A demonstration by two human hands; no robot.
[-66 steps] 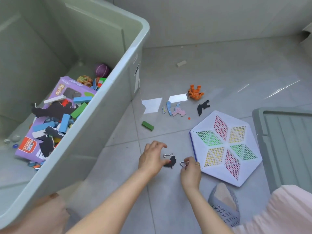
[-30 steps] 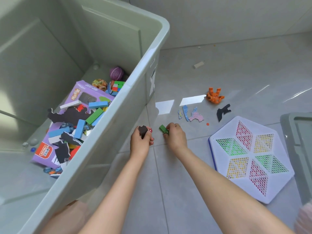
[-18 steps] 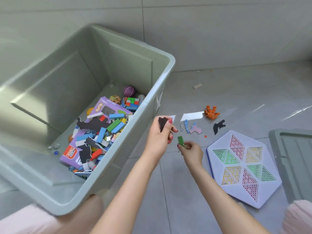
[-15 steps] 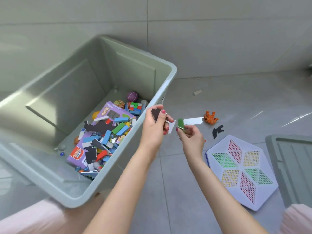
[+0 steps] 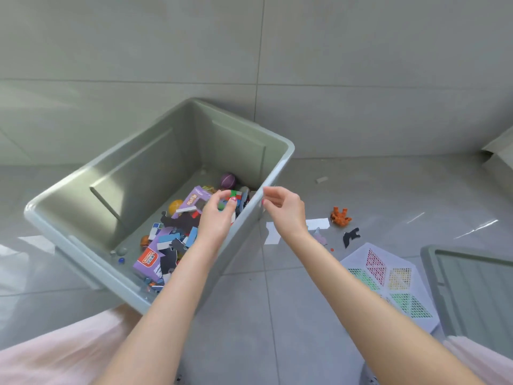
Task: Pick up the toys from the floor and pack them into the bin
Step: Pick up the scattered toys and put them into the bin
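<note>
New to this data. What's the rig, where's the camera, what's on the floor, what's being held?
There is no robot. A person wears one wide-angle camera on the head, looking forward and down at their bare hands. The left hand is over the open bin, which holds blocks, a purple box and a ball. The right hand is just outside the rim. Both have loosely spread fingers, and neither visibly holds anything. On the floor lie an orange toy, a black cutout, a white hexagonal board and the bin's lid.
</note>
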